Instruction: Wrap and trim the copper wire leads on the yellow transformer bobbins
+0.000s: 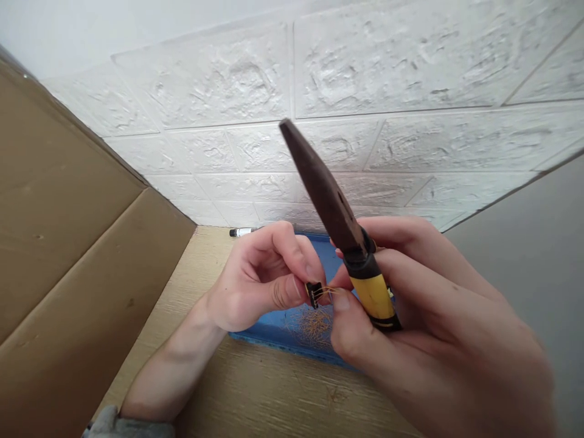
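My left hand (269, 280) is closed, thumb and fingertips pinching a small black connector-like part (314, 294). Several thin yellow-orange wires or pins (327, 290) stick out of its right side. Their far ends meet the thumb and fingertip of my right hand (424, 322). That hand also grips needle-nose pliers (326, 191) with dark, rusty-looking jaws and a yellow-and-black handle. The jaws point up and left, above the black part and apart from it. Part of the handle is hidden in my palm.
Below my hands lies a blue tray (269, 333) with a heap of thin orange wire pieces (314, 325). A few more pieces (336, 395) lie on the wooden table (241, 389). A black-and-white marker-like object (240, 232) is by the wall. Cardboard (68, 243) stands at left.
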Available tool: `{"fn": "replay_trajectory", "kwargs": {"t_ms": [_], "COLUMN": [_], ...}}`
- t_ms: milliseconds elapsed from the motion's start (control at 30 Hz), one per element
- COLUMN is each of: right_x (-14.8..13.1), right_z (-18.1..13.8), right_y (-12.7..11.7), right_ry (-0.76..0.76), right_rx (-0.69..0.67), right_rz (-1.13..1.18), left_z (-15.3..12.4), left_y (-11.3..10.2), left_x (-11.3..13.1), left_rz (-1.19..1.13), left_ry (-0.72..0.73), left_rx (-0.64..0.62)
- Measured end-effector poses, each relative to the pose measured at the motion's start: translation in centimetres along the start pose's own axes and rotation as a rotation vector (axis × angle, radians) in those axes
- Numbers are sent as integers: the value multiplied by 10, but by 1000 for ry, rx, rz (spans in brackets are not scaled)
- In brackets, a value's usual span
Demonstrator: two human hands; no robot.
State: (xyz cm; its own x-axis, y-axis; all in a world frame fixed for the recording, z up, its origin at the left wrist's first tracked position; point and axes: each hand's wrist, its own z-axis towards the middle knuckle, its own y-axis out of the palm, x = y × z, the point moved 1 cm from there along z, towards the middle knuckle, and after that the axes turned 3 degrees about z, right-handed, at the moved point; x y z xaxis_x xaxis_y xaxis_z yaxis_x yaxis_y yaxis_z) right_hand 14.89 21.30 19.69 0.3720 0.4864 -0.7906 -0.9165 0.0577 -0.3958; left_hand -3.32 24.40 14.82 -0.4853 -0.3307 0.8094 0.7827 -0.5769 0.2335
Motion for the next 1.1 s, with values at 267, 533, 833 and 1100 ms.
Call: {"fn": "replay_trajectory", "kwargs": {"t_ms": [267,533,833,1100], "right_x": [-6,-3,0,-2], "right_z": [-6,-3,-3,3], "right_y": [-7,-11,-14,-11], "right_ry": [-58,116,7,1], "right_rx": [-17,33,-64,-34], "right_rz": [-33,360,195,124], "left_z": [-6,-5,-5,-3], "left_y": [7,1,4,2], "left_x": [2,9,13,12], "left_rz": [-105,-19,73,142], "left_ry": [-69,-24,-58,47], "left_rx": [-23,2,35,45]}}
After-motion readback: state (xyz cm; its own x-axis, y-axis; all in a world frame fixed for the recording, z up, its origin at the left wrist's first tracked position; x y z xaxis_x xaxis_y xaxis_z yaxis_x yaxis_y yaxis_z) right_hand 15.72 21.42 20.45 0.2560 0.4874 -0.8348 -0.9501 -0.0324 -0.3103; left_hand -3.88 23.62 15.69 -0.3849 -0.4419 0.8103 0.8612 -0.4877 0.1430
